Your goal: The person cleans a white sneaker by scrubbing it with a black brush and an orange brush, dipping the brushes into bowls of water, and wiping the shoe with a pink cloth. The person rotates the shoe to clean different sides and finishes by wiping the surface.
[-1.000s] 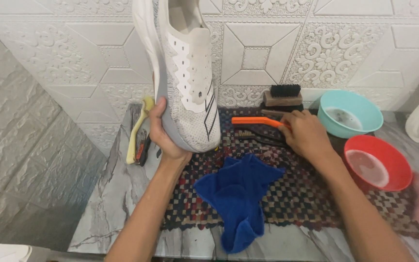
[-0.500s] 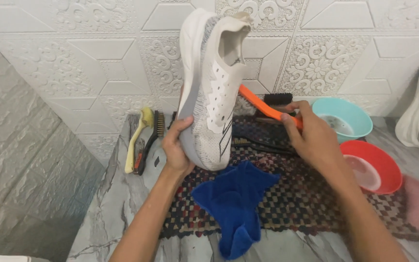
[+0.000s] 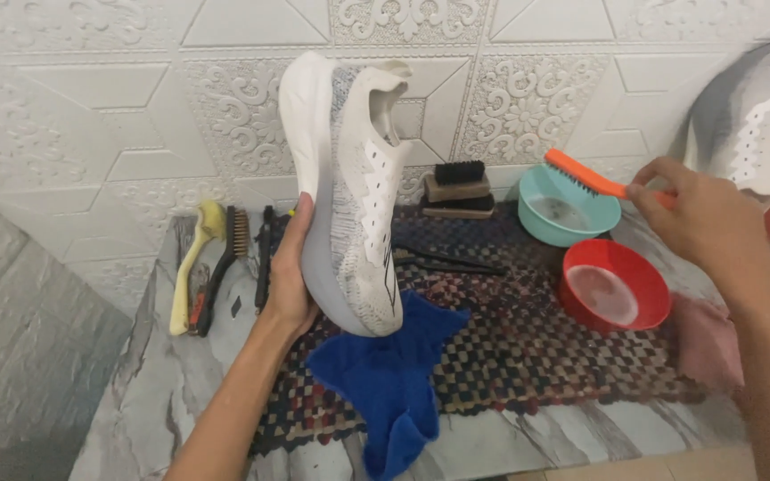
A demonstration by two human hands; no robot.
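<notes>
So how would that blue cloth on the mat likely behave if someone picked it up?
The blue cloth lies rumpled, one end hanging past the mat, so it is probably floppy and would sag. It looks thin, so likely light. It seems unlikely to roll or break.

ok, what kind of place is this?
Likely a home shoe-cleaning spot: a marble-look counter by a tiled wall, with brushes, two bowls of water and a blue cloth beside the held sneaker.
</notes>
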